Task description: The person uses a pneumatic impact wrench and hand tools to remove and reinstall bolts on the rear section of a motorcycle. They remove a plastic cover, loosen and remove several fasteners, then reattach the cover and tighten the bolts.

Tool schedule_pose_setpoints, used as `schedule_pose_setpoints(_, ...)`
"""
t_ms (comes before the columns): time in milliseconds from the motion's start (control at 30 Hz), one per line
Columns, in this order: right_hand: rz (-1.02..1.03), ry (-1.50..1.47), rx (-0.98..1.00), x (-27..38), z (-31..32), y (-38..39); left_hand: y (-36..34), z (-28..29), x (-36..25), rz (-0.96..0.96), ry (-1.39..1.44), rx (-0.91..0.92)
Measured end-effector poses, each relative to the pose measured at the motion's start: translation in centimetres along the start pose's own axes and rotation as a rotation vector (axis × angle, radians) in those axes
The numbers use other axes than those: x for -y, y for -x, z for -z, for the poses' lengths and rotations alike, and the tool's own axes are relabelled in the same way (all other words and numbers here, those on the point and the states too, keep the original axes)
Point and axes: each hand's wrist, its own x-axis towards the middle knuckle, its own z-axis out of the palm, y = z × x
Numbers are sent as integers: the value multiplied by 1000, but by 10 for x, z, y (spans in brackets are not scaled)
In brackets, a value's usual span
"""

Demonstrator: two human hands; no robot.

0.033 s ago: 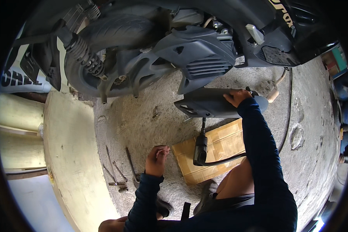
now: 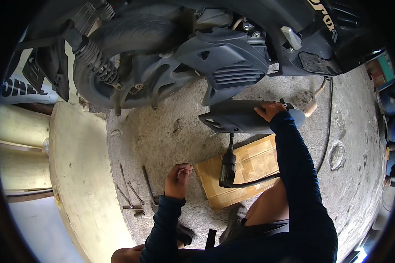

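Note:
A dark grey scooter muffler (image 2: 232,116) lies on the concrete floor below the scooter's engine cover. My right hand (image 2: 271,110) is closed over its top near the right end, fingers and thumb curled on it. My left hand (image 2: 178,174) hangs above the floor left of the cardboard, fingers curled in with the tips together. What they hold, if anything, is too small to make out. Between my hands, a black power tool (image 2: 227,168) with a thick hose rests upon the flat cardboard (image 2: 254,160), its thin shaft pointing up to the muffler's lower edge.
The scooter (image 2: 232,61) spans the top, with its rear wheel and shock absorber (image 2: 96,61) at left. Several hand tools (image 2: 147,184) lie left of my left hand. Small bolts (image 2: 177,127) sit mid-floor. A dark cable (image 2: 329,127) runs down the right; a pale ledge (image 2: 81,166) borders the left.

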Motion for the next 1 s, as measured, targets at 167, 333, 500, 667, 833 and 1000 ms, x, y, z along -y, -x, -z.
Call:
schedule_pose_setpoints(167,4,17,44,1,-19,-1,-3,-8,7,-8,-42,14)
schedule_pose_setpoints(333,30,-93,65,-1,-22,-10,-11,-3,2,-31,-108,-8)
schedule_pose_setpoints(500,59,-49,-106,9,-35,-17,-55,35,-55,-295,-576,29)
schedule_pose_setpoints(667,23,12,-202,20,-31,-20,-94,105,-155,-533,-796,2)
schedule_pose_setpoints(833,134,-254,-47,69,0,-3,-138,174,-190,-641,-680,-362)
schedule_pose_setpoints(1000,383,-322,484,200,-59,19,-211,177,-129,-468,-564,-605)
